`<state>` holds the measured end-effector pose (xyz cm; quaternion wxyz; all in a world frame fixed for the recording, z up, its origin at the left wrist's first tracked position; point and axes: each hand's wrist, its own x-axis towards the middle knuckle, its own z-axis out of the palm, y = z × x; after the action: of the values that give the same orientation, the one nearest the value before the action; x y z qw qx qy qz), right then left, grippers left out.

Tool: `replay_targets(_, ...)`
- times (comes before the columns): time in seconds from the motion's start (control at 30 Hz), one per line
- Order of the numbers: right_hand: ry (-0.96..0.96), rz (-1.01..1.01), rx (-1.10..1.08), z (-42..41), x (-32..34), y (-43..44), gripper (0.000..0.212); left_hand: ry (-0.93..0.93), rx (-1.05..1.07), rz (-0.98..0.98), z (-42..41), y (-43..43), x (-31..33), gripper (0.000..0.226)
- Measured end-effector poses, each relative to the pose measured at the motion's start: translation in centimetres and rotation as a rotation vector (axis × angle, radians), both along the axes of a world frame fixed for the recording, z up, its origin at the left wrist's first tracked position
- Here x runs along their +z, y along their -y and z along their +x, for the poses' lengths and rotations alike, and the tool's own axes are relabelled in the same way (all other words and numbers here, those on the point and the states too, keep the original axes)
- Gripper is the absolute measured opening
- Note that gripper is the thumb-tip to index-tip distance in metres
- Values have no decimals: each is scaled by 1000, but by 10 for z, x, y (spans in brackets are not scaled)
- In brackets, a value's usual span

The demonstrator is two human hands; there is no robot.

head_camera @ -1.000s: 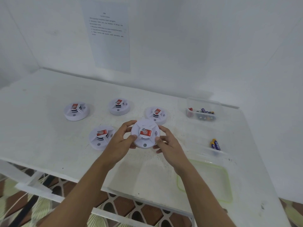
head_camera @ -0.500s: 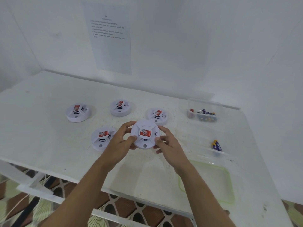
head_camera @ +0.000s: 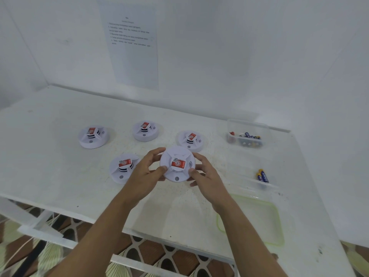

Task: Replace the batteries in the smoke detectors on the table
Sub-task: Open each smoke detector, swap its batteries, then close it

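I hold a round white smoke detector [head_camera: 177, 163] with a red label above the table, its top facing me. My left hand [head_camera: 146, 172] grips its left rim and my right hand [head_camera: 205, 174] grips its right rim. Several more white detectors with red labels lie on the table: one at the near left [head_camera: 122, 167], one far left [head_camera: 93, 136], one at the back [head_camera: 145, 130] and one behind my right hand [head_camera: 190, 139]. Two blue batteries [head_camera: 263, 176] lie in a clear tray at the right.
A clear box of batteries [head_camera: 247, 134] stands at the back right. A clear lid with a green rim [head_camera: 277, 222] lies at the near right by the table's front edge. A printed sheet [head_camera: 131, 47] hangs on the back wall. White walls close in behind and right.
Both hands keep their grip on the detector with hardly any shift. The detector's red label has turned slightly.
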<state>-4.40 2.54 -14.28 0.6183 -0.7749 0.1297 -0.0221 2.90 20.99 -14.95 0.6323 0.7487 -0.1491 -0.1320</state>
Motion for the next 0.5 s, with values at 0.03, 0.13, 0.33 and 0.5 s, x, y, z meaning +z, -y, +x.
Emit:
replay_targets(0.03, 1, 1, 0, 0, 0, 0, 40, -2, -2, 1, 0, 0, 0, 45)
replay_targets(0.13, -1, 1, 3, -1, 0, 0, 41, 5, -6, 23, 1, 0, -1, 45)
replay_targets(0.33, -10, -17, 8, -2, 1, 0, 41, 7, -9, 36, 1, -1, -2, 44)
replay_targets(0.5, -8, -25, 8, -3, 2, 0, 40, 8, -2, 41, 0, 0, -3, 41)
